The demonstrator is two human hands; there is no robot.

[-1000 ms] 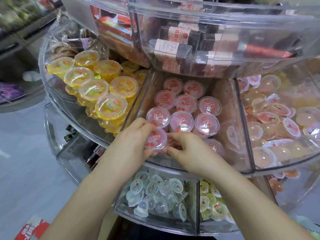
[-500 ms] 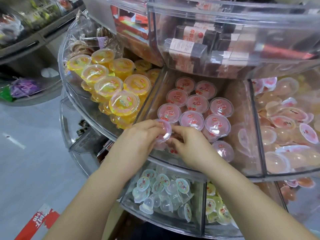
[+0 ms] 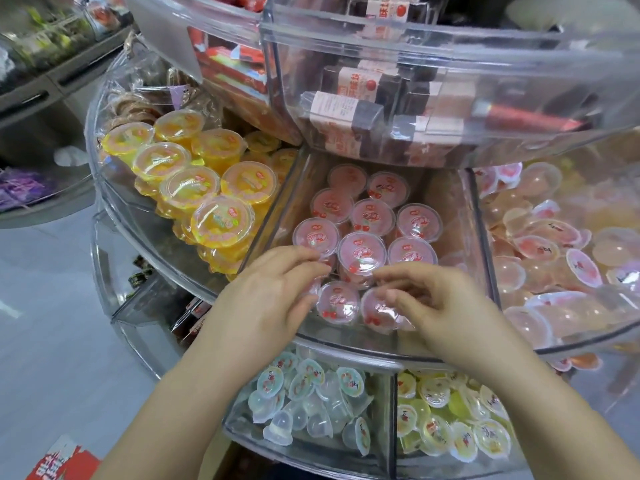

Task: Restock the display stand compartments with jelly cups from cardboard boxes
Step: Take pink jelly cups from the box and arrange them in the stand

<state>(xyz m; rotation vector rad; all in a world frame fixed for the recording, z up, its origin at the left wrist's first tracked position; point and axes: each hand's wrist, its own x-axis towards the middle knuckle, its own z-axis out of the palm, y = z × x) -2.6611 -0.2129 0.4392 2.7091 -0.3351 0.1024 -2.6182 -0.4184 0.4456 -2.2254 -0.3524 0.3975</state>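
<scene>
Pink jelly cups [image 3: 362, 252] with cherry lids stand in rows in the middle compartment [image 3: 346, 344] of the clear round display stand. Two more pink cups [image 3: 337, 301] lie in the front row just behind the clear wall. My left hand [image 3: 273, 296] hovers over the front left corner with relaxed fingers, partly covering a cup there. My right hand [image 3: 440, 306] reaches in from the right, its loosely curved fingertips touching the front cup's lid [image 3: 375, 313]. Neither hand plainly grips anything.
Orange jelly cups [image 3: 221, 220] fill the left compartment, loose small pink jellies [image 3: 540, 244] the right one. An upper tier of boxed snacks [image 3: 381, 109] overhangs closely. Below lie clear small jellies [image 3: 304, 403] and yellow ones [image 3: 450, 420]. A red-and-white carton [image 3: 59, 462] lies on the floor.
The pink cup held between both hands now lies in the front row. Both hands have loosened off it and spread slightly apart.
</scene>
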